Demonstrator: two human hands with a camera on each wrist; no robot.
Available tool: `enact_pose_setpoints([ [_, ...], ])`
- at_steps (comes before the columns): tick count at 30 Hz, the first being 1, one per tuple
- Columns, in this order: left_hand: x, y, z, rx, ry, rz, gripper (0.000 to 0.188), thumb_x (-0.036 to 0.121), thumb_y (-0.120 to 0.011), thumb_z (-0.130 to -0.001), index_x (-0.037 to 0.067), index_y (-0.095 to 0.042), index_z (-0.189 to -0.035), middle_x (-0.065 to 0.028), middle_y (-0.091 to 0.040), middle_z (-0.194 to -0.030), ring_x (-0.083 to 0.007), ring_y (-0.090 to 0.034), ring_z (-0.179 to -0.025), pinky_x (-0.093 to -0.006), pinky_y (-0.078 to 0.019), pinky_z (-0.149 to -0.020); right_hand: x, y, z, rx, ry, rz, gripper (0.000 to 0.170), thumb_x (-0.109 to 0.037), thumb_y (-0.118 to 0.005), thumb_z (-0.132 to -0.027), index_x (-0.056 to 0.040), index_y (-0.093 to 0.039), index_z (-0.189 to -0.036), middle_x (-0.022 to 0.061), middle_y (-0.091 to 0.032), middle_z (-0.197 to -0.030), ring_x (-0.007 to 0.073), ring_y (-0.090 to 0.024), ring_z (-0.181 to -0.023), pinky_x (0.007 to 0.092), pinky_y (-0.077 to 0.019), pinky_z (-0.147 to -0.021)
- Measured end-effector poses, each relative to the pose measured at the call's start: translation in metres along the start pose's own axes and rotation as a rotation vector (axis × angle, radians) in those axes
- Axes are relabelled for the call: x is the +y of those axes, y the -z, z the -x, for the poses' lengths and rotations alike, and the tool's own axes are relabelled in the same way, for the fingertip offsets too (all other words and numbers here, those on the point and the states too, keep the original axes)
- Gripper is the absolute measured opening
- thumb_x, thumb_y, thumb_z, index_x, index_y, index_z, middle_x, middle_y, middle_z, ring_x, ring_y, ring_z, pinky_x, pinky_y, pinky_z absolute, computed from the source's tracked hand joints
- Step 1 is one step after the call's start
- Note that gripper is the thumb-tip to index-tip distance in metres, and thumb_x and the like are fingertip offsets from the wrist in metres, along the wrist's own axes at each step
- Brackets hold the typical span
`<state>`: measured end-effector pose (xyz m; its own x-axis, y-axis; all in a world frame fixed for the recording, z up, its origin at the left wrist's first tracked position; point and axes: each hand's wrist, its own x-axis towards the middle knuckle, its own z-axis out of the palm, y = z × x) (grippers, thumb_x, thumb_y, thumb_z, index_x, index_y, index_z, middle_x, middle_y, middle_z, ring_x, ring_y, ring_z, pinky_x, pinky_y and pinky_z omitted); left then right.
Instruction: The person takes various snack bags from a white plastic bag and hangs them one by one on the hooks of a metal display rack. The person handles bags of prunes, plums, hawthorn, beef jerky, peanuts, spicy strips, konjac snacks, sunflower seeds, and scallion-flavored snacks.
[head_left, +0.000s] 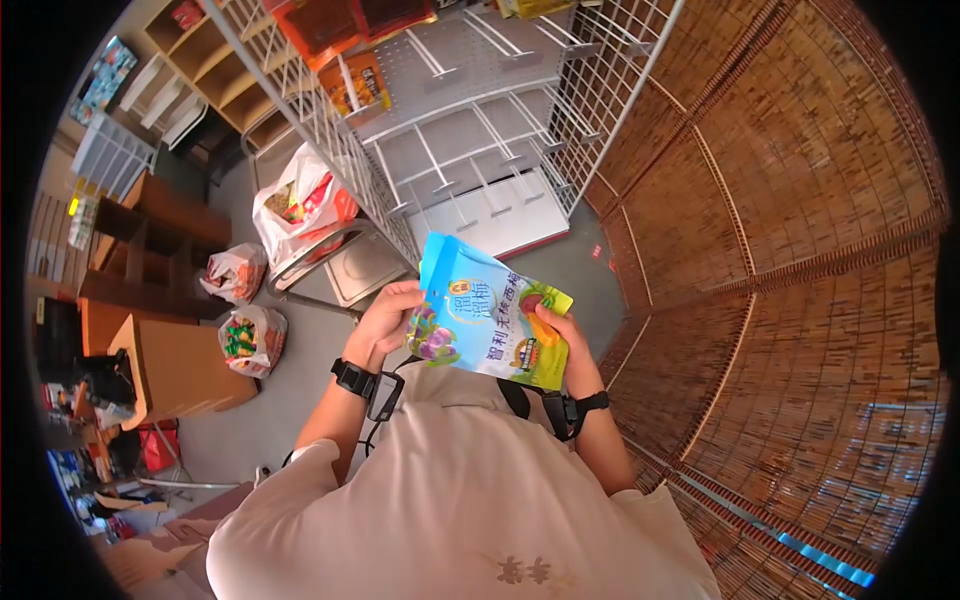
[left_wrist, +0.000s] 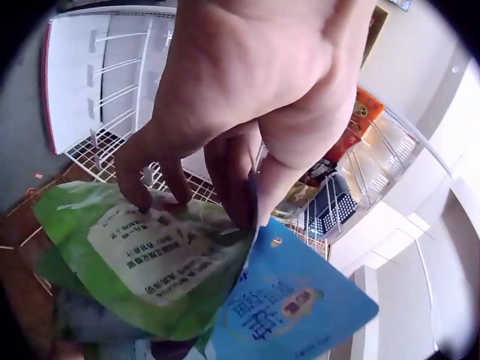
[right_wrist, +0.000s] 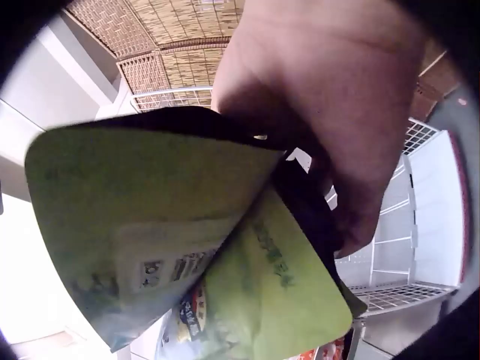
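A blue and green bag of prunes (head_left: 480, 318) is held up in front of the chest in the head view, its printed front facing up. My left hand (head_left: 388, 322) pinches its left edge near the blue top, thumb on the front. In the left wrist view, the fingers of the left hand (left_wrist: 247, 97) curl over the green back of the bag (left_wrist: 150, 255). My right hand (head_left: 572, 350) grips the lower right edge. The right wrist view shows the green bottom fold of the bag (right_wrist: 142, 202) spread below the right hand (right_wrist: 322, 112).
A white wire rack (head_left: 470, 110) with long hooks stands ahead; an orange snack pack (head_left: 355, 85) hangs on it. Left of it, a plastic bag of goods (head_left: 305, 200) sits on a metal cart (head_left: 370, 268), with more bags on the floor. A woven screen (head_left: 790, 240) lines the right side.
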<state>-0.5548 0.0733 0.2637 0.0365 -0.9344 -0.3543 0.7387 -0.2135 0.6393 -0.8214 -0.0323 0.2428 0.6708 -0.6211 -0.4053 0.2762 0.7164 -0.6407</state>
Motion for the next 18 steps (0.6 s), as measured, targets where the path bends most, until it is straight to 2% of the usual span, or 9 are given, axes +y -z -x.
enact_pose_setpoints([
  [3,-0.004,0.011,0.013,-0.032,0.025,0.048,0.022,0.005,-0.059,-0.084,-0.004,-0.061,-0.104,-0.0128,-0.065,-0.099,-0.0195,-0.064,-0.086,-0.0329,-0.0512,-0.081,0.002,-0.021,0.009,0.038,-0.009,-0.054,0.034,-0.021,-0.063,-0.084,0.0003,-0.058,-0.11,0.009,-0.063,-0.1,0.0178,-0.061,-0.092,0.0292,-0.0474,-0.082],
  [5,-0.006,0.022,0.02,-0.013,-0.016,0.088,0.022,0.005,-0.059,-0.085,-0.004,-0.06,-0.105,-0.0118,-0.065,-0.1,-0.0194,-0.063,-0.09,-0.0336,-0.05,-0.084,0.021,-0.014,0.0,0.106,0.139,0.073,0.037,-0.028,-0.061,-0.084,0.0008,-0.058,-0.107,0.0086,-0.063,-0.098,0.0154,-0.061,-0.085,0.0258,-0.0489,-0.074],
  [6,-0.006,0.029,0.025,-0.034,-0.02,0.113,0.022,0.006,-0.059,-0.085,-0.003,-0.06,-0.105,-0.0112,-0.065,-0.101,-0.0197,-0.062,-0.092,-0.0339,-0.0491,-0.086,0.024,-0.022,-0.003,0.121,0.187,0.147,0.035,-0.027,-0.06,-0.084,0.0016,-0.059,-0.105,0.0083,-0.063,-0.095,0.015,-0.062,-0.083,0.0253,-0.0487,-0.072],
  [7,-0.005,0.036,0.031,-0.019,-0.028,0.114,0.022,0.006,-0.059,-0.085,-0.003,-0.06,-0.105,-0.0112,-0.065,-0.101,-0.0197,-0.062,-0.092,-0.0339,-0.0491,-0.086,0.023,-0.029,-0.005,0.11,0.174,0.145,0.035,-0.027,-0.06,-0.084,0.0016,-0.059,-0.105,0.0083,-0.063,-0.095,0.015,-0.062,-0.083,0.0253,-0.0487,-0.072],
  [9,-0.004,0.048,0.038,-0.039,-0.04,0.202,0.025,0.008,-0.059,-0.085,-0.002,-0.058,-0.108,-0.011,-0.064,-0.104,-0.0199,-0.062,-0.093,-0.0346,-0.0489,-0.087,0.01,-0.044,-0.01,-0.026,-0.04,0.085,0.034,-0.027,-0.059,-0.084,0.0014,-0.06,-0.102,0.0077,-0.063,-0.093,0.0148,-0.062,-0.081,0.0248,-0.0484,-0.071],
  [10,-0.003,0.054,0.041,-0.03,-0.063,0.218,0.031,0.009,-0.059,-0.086,-0.001,-0.054,-0.115,-0.0117,-0.062,-0.11,-0.0205,-0.061,-0.096,-0.0354,-0.0483,-0.089,0.014,-0.044,-0.018,-0.017,-0.058,0.149,0.033,-0.027,-0.059,-0.083,0.0013,-0.061,-0.1,0.0069,-0.063,-0.09,0.0149,-0.062,-0.079,0.0251,-0.0483,-0.07],
  [13,0.009,0.07,0.052,0.079,-0.145,0.305,0.036,0.01,-0.058,-0.087,0.0,-0.05,-0.12,-0.0126,-0.06,-0.114,-0.0215,-0.061,-0.098,-0.0366,-0.0476,-0.091,0.021,-0.051,-0.041,-0.023,-0.136,0.12,0.032,-0.022,-0.064,-0.081,0.0017,-0.061,-0.103,0.0065,-0.064,-0.093,0.0149,-0.062,-0.081,0.0258,-0.0481,-0.072],
  [18,0.053,0.126,0.065,0.103,-0.21,0.242,0.037,0.01,-0.053,-0.089,0.0,-0.044,-0.124,-0.0149,-0.057,-0.116,-0.0257,-0.059,-0.102,-0.0399,-0.0472,-0.092,0.038,-0.118,-0.071,0.031,-0.093,0.02,0.038,-0.027,-0.063,-0.082,-0.0006,-0.057,-0.109,0.007,-0.061,-0.101,0.0154,-0.059,-0.091,0.0268,-0.0469,-0.078],
])
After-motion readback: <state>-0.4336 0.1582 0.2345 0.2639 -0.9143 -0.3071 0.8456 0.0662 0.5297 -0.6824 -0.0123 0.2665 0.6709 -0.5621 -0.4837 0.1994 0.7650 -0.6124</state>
